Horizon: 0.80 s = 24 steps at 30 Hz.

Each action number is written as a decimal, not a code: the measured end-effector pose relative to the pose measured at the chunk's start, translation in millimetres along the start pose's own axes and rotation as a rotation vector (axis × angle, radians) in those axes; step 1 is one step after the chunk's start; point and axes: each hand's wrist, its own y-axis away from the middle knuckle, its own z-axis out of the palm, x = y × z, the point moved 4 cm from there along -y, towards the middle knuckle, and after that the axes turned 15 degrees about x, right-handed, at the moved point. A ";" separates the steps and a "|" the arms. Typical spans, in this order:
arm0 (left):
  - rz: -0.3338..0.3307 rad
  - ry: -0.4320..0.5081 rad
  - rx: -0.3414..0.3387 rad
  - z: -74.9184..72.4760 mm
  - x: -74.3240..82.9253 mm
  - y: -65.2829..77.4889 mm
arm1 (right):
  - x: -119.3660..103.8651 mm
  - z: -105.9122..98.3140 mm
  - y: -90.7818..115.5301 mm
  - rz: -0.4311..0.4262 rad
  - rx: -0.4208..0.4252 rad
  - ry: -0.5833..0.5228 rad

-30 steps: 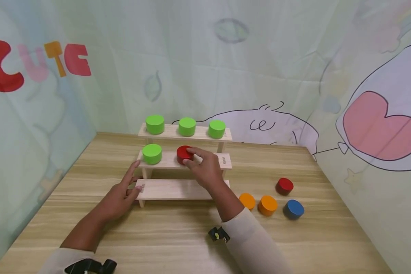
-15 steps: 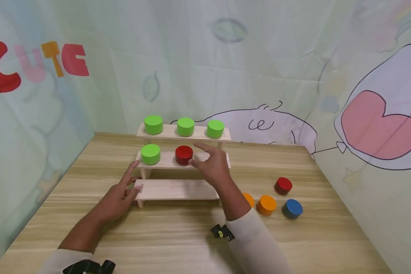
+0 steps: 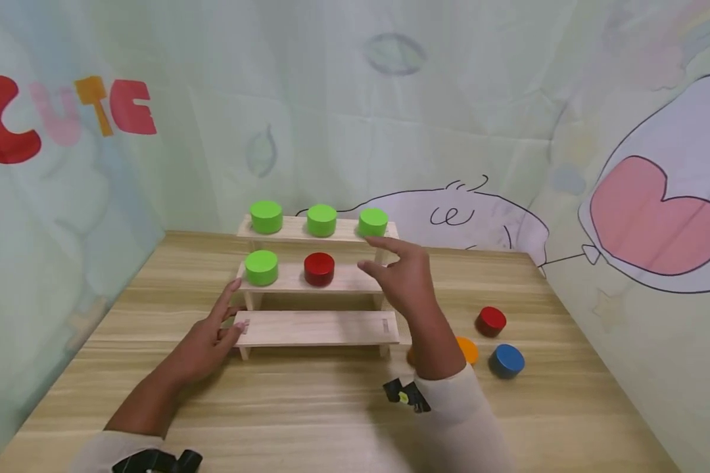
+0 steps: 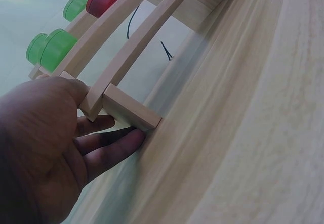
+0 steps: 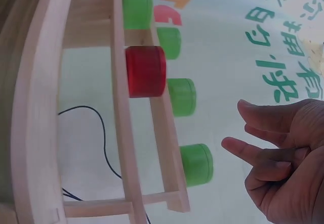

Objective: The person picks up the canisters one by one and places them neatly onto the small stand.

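A three-step wooden stand (image 3: 316, 328) bears round blocks. On its middle step a green block (image 3: 261, 268) sits at the left, with a red block (image 3: 319, 270) beside it. Three more green blocks line the top step, the middle one (image 3: 321, 221) among them. My left hand (image 3: 204, 345) holds the stand's left end; in the left wrist view its thumb lies over the front step and its fingers (image 4: 119, 150) against the leg. Over the right end of the middle step is my right hand (image 3: 408, 279), thumb and index finger apart with nothing between them.
On the table (image 3: 272, 407) right of the stand lie another red block (image 3: 491, 321), a blue block (image 3: 507, 361) and an orange block (image 3: 467, 350). A second orange one is mostly hidden behind my right forearm. A printed cloth (image 3: 479, 118) hangs close behind the stand.
My right hand has let go of the red block on the middle step and moved right, away from it. My left hand has stayed at the stand's left end.
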 end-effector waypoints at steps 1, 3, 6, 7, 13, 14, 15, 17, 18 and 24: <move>0.001 0.003 -0.005 1.5 0.3 -0.9 | 1.3 -4.3 -1.0 0.006 0.003 0.003; -0.004 0.003 -0.012 4.0 0.9 -2.0 | 4.0 -12.1 -3.5 0.018 0.008 0.016; -0.024 -0.021 -0.009 4.3 0.6 -2.0 | 8.8 -20.2 -10.6 0.010 0.001 0.054; -0.031 -0.029 -0.006 3.6 0.1 -1.8 | 10.3 -22.4 -13.4 0.003 -0.005 0.071; -0.032 -0.052 0.004 0.1 -2.7 -0.3 | 19.6 -41.9 -28.2 -0.065 -0.039 0.171; -0.027 -0.052 0.003 0.2 -2.8 -0.4 | 22.3 -46.2 -30.3 -0.075 -0.049 0.184; -0.024 -0.054 0.002 0.4 -2.9 -0.4 | 25.4 -50.7 -32.3 -0.082 -0.061 0.197; -0.023 -0.056 0.002 0.7 -3.0 -0.4 | 33.5 -59.6 -37.0 -0.087 -0.086 0.212; -0.024 -0.057 0.002 1.0 -3.1 -0.4 | 38.3 -63.8 -39.1 -0.078 -0.100 0.214; -0.019 -0.051 0.006 1.3 -2.3 0.1 | 73.4 -88.5 -48.2 0.001 -0.159 0.208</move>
